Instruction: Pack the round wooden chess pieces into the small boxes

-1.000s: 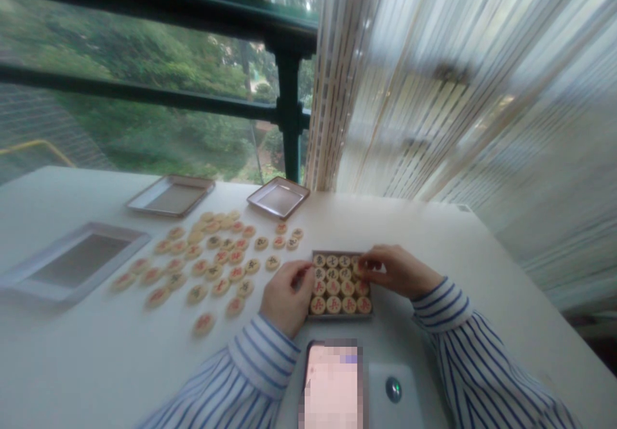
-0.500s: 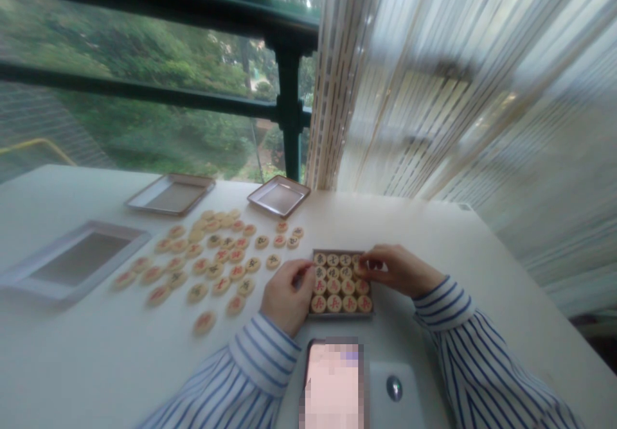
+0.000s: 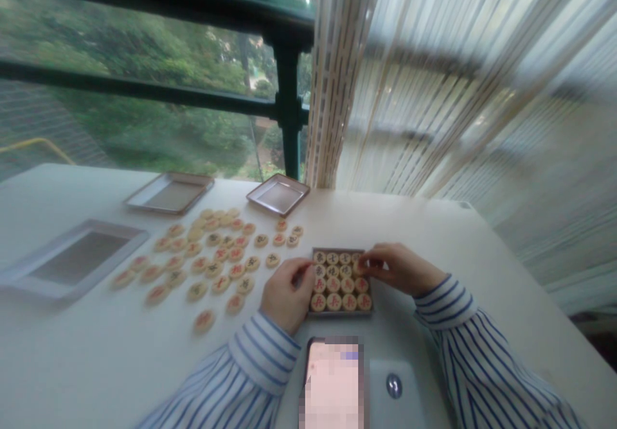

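A small shallow box (image 3: 341,314) holds rows of round wooden xiangqi pieces (image 3: 333,284) with red and black characters. My left hand (image 3: 288,294) is at the box's left side, thumb and forefinger curled together against its rim; the other fingers are partly hidden. On the other side, my right hand (image 3: 402,267) reaches over the right rim, its fingertips pinching a xiangqi piece (image 3: 357,267) at the right end of the second row from the back. That piece is mostly covered by the fingers. Many loose xiangqi pieces (image 3: 213,268) lie scattered left of my left hand.
Toward the window stand two shallow trays, a larger one (image 3: 132,203) and a smaller one (image 3: 255,196). A pale box lid or tray (image 3: 29,293) lies at the far left. Close to me are a phone (image 3: 332,384) and a white device with a shiny oval (image 3: 394,386). A string curtain (image 3: 332,95) hangs behind.
Hardly anything differs. Both hands keep their places at the box, and the whole view has shifted very slightly.
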The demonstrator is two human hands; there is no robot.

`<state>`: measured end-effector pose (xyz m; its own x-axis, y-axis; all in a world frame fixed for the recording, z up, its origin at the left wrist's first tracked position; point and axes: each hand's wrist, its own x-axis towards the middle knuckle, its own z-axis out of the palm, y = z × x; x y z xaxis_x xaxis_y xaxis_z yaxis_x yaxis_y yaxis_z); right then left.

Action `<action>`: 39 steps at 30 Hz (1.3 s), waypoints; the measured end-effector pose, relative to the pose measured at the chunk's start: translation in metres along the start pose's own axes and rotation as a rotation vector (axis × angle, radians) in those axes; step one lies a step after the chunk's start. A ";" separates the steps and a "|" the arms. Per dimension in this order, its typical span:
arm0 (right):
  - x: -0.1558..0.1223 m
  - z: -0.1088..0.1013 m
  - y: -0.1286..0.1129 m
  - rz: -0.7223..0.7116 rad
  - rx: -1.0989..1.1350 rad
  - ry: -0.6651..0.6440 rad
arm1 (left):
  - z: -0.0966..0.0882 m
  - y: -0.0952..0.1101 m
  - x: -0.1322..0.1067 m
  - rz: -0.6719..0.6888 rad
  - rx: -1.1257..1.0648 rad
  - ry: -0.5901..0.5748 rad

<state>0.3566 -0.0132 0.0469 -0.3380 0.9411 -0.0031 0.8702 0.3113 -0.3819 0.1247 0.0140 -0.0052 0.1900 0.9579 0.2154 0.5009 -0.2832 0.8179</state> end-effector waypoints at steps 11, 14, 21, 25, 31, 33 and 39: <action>-0.001 -0.003 -0.006 0.014 -0.022 -0.023 | 0.001 -0.002 0.000 0.019 -0.008 0.008; -0.001 -0.004 -0.007 0.019 -0.027 -0.035 | 0.001 -0.002 0.000 0.020 -0.007 0.001; -0.001 -0.005 -0.006 0.015 -0.023 -0.046 | 0.001 -0.001 0.000 0.019 -0.009 0.007; -0.002 -0.004 -0.006 0.013 -0.030 -0.036 | 0.000 0.001 0.000 0.017 -0.004 0.004; -0.003 -0.006 -0.008 0.020 -0.015 -0.027 | 0.000 0.000 0.000 0.031 0.000 0.008; -0.003 -0.007 -0.008 0.025 -0.005 -0.017 | 0.000 -0.001 0.000 0.030 -0.002 0.008; -0.004 -0.008 -0.008 0.023 -0.013 -0.004 | 0.001 -0.002 0.001 0.016 -0.009 -0.006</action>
<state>0.3544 -0.0184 0.0576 -0.3195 0.9475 -0.0151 0.8821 0.2916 -0.3700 0.1243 0.0152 -0.0071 0.2025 0.9531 0.2250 0.4904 -0.2976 0.8191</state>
